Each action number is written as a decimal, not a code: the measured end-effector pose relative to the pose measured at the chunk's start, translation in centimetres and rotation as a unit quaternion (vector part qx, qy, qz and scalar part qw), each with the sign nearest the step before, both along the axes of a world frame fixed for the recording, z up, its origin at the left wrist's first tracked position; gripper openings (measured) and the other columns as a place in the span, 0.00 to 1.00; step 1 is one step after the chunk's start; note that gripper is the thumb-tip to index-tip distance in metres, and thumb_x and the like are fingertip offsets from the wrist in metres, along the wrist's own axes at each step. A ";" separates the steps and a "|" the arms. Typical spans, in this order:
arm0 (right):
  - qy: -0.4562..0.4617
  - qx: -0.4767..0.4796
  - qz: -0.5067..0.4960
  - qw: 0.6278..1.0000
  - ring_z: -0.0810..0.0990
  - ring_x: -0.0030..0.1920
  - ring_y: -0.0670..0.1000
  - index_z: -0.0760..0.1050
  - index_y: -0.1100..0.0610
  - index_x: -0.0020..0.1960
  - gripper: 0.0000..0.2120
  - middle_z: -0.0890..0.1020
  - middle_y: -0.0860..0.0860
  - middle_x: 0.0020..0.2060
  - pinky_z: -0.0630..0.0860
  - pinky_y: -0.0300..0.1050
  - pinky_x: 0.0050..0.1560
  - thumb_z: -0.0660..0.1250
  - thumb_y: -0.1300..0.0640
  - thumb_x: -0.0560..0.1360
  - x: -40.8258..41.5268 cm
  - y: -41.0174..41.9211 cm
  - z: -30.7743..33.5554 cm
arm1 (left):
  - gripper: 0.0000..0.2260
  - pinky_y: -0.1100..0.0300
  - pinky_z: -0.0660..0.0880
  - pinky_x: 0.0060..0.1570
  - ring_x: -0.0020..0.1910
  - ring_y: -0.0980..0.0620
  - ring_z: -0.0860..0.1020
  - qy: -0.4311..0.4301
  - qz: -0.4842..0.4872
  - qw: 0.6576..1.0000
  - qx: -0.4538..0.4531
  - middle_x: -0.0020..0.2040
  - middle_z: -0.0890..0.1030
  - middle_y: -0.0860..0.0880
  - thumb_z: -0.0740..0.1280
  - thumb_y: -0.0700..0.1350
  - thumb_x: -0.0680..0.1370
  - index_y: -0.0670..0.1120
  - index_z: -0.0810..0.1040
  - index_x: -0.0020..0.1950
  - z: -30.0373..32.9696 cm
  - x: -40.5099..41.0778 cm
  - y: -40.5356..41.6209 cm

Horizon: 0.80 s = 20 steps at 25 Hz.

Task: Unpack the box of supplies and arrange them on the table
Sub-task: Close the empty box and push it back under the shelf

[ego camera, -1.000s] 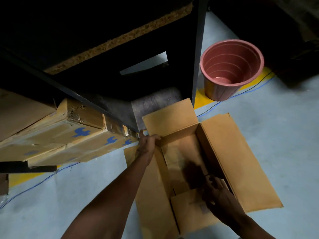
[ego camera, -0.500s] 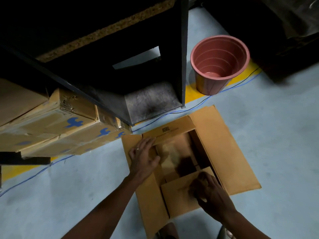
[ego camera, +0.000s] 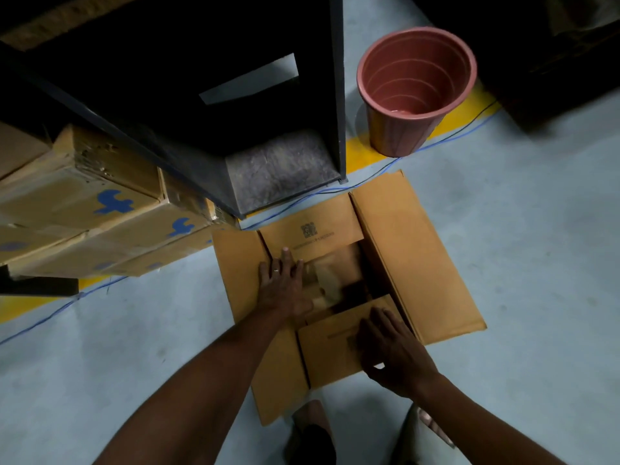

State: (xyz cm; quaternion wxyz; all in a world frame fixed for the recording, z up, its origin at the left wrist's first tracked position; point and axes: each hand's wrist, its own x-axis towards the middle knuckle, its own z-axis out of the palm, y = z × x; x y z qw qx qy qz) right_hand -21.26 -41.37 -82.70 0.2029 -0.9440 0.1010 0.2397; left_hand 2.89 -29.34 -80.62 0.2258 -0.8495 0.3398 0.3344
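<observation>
resting hands: both lie on the flaps of the cardboard box [ego camera: 419,256], which sits open on the floor [ego camera: 536,263]
feet: two feet [ego camera: 312,431] show at the bottom edge, just nearer than the box's near end
right hand [ego camera: 392,354]: fingers straight and spread, lying flat on the near flap [ego camera: 328,350]; nothing is gripped
left hand [ego camera: 285,283]: fingers straight and together, palm down across the seam between the left flap [ego camera: 241,260] and the far flap [ego camera: 312,229]; nothing is gripped; a ring shows on one finger
box opening: dark gap between the two hands; pale shapes show inside, too dim to identify
right flap [ego camera: 419,256]: folded out flat on the floor, on the box's right side
far flap detail: printed code block and a line of small text, not legible
blue cable [ego camera: 436,142]: runs along the floor just beyond the box
stacked cartons [ego camera: 100,209]: left of the box, brown with blue marks
dark table frame [ego camera: 335,95]: stands just beyond the box, one leg ending near the box's far edge
pink bucket [ego camera: 416,88]: beyond the box to its right, upright on the yellow floor line [ego camera: 359,149]
</observation>
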 end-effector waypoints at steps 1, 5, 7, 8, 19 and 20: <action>0.008 0.008 0.005 1.000 0.66 0.75 0.64 0.73 0.54 0.71 0.32 0.73 0.57 0.71 0.69 0.59 0.72 0.50 0.37 0.77 0.1 0.0 -0.1 | 0.45 0.36 0.44 0.74 0.80 0.37 0.46 -0.006 0.005 1.000 -0.008 0.81 0.38 0.38 0.65 0.63 0.74 0.48 0.44 0.81 0.0 -0.3 -0.3; -0.058 0.032 0.002 0.998 0.71 0.70 0.61 0.79 0.53 0.62 0.26 0.79 0.53 0.64 0.76 0.56 0.63 0.48 0.43 0.82 0.3 0.0 2.5 | 0.43 0.37 0.48 0.75 0.80 0.40 0.49 -0.048 0.035 0.995 -0.084 0.81 0.50 0.40 0.67 0.63 0.73 0.48 0.51 0.80 1.0 -2.2 0.3; -0.121 -0.008 -0.044 0.992 0.79 0.61 0.60 0.83 0.55 0.55 0.21 0.82 0.54 0.56 0.81 0.52 0.54 0.55 0.46 0.79 0.7 -1.4 4.7 | 0.45 0.37 0.48 0.75 0.80 0.41 0.49 -0.048 0.049 0.989 -0.133 0.81 0.51 0.41 0.67 0.65 0.72 0.48 0.52 0.81 2.0 -3.0 0.9; -0.132 -0.020 -0.079 0.988 0.79 0.61 0.60 0.82 0.56 0.59 0.20 0.81 0.56 0.59 0.82 0.51 0.54 0.57 0.47 0.78 1.0 -2.6 5.5 | 0.45 0.37 0.48 0.74 0.81 0.41 0.50 -0.056 0.057 0.983 -0.164 0.81 0.52 0.42 0.67 0.66 0.72 0.48 0.53 0.81 2.7 -3.6 1.2; 0.004 -0.042 -0.266 0.963 0.70 0.64 0.64 0.56 0.56 0.78 0.35 0.68 0.62 0.69 0.75 0.57 0.59 0.63 0.44 0.78 0.1 -10.2 6.8 | 0.40 0.38 0.53 0.75 0.81 0.43 0.48 -0.105 0.274 0.884 -0.363 0.82 0.48 0.46 0.66 0.57 0.74 0.51 0.52 0.81 7.7 -10.3 8.5; -0.023 -0.041 -0.280 0.959 0.71 0.62 0.63 0.58 0.57 0.77 0.33 0.70 0.62 0.67 0.75 0.56 0.56 0.65 0.47 0.78 0.1 -10.1 7.1 | 0.39 0.37 0.55 0.75 0.81 0.44 0.49 -0.083 0.314 0.865 -0.382 0.82 0.48 0.47 0.68 0.54 0.76 0.53 0.50 0.81 7.5 -10.9 8.8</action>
